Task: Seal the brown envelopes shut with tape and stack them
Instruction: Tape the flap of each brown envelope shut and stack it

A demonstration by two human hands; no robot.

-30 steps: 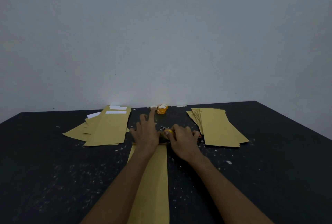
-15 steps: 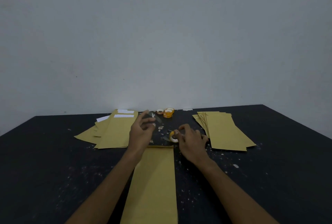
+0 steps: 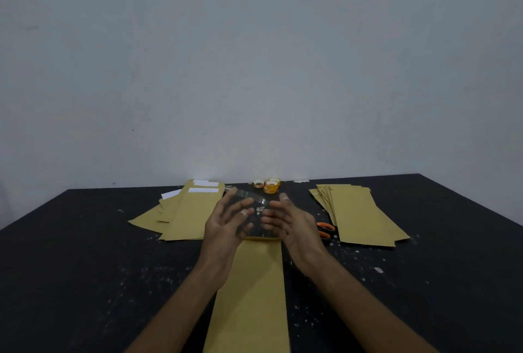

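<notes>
A clear tape strip [image 3: 249,195] stretches between the left hand [image 3: 226,225] and right hand [image 3: 294,225], fingers spread, pinching its ends above the brown envelope [image 3: 252,290]. Beyond the fingertips sit tape rolls [image 3: 270,185]; orange scissors [image 3: 325,229] lie just right, envelope piles [image 3: 365,214] flanking.

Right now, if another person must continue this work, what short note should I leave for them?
Left hand and right hand: raised over the table, stretching a clear tape strip between them, above the far end of the envelope lying in front of the person.
Left pile: envelopes with white paper showing at their tops.
Right pile: fanned envelopes; I cannot tell which pile is sealed.
Tape rolls at the far edge; orange scissors beside the right hand.
Done: strip cut.
Left: press the strip on the centre envelope, stack it, then continue with the others.
</notes>
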